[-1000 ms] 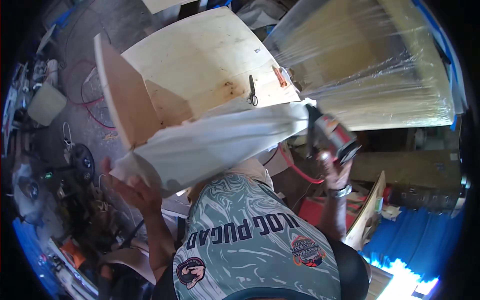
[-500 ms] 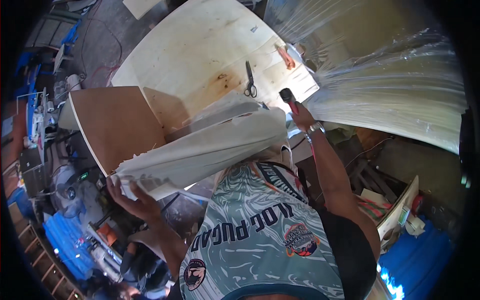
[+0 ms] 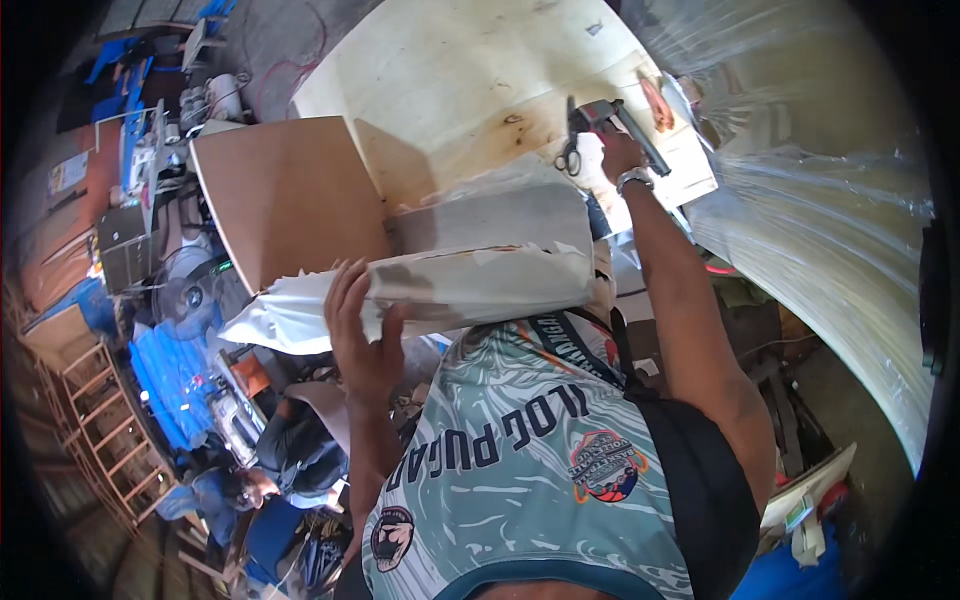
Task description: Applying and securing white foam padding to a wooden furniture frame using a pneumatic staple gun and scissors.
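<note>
The left hand (image 3: 368, 345) is held open, its fingers spread against the white cloth (image 3: 480, 285), which is stretched along the near edge of the pale wooden surface (image 3: 450, 85). A dark power tool (image 3: 648, 142) is gripped in the right hand (image 3: 622, 157) by the surface's near right corner. Scissors (image 3: 572, 138) are seen just left of the tool; an orange-brown object (image 3: 656, 104) is placed near the right edge. At the left edge, a brown panel (image 3: 285, 195) is stood.
</note>
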A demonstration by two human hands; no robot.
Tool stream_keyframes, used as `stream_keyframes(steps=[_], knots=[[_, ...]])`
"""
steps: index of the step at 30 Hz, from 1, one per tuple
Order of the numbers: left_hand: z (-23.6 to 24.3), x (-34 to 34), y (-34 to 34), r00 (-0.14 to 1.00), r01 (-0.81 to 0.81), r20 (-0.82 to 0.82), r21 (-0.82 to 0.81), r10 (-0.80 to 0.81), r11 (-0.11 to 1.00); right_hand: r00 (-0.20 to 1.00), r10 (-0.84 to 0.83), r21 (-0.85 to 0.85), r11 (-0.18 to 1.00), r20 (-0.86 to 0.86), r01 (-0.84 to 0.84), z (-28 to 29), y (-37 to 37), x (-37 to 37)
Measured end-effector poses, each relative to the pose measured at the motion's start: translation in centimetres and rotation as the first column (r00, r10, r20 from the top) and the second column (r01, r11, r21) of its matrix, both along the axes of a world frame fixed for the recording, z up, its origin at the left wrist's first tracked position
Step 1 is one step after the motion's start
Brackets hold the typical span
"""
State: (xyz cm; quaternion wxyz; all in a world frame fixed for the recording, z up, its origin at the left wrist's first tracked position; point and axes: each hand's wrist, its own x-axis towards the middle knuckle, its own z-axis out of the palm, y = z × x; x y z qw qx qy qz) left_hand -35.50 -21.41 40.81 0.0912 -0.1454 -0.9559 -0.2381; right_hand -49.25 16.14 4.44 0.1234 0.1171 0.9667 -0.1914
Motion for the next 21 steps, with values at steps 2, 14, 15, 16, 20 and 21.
stream_keyframes(steps=[2, 14, 15, 16, 20, 21], knots=[[0.7, -1.4, 0.0, 1.0, 0.011, 0.016, -0.076, -0.01, 0.997, 0.973, -0.08, -0.165, 0.985, -0.218, 0.044, 3.2, -0.5, -1.7], [0.0, -5.4, -2.0, 0.954, 0.287, 0.089, -0.002, -0.286, 0.958, 0.791, 0.178, -0.343, 0.829, -0.586, -0.441, 31.4, -8.5, 10.9], [-0.2, -5.7, -1.8, 0.953, 0.293, 0.075, -0.001, -0.292, 0.956, 0.781, 0.175, -0.323, 0.84, -0.599, -0.436, 31.3, -8.5, 11.0], [-0.3, -6.0, -1.8, 0.946, 0.322, 0.045, 0.002, -0.322, 0.947, 0.74, 0.09, -0.321, 0.862, -0.666, -0.393, 31.1, -8.9, 11.1], [-0.3, -6.9, -1.2, 0.922, 0.386, -0.029, 0.017, -0.385, 0.923, 0.682, -0.17, -0.442, 0.863, -0.711, -0.246, 29.7, -9.7, 11.2], [-0.3, -7.2, -1.1, 0.923, 0.384, -0.041, 0.018, -0.383, 0.923, 0.715, -0.316, -0.593, 0.787, -0.623, -0.169, 29.5, -9.9, 11.1]])
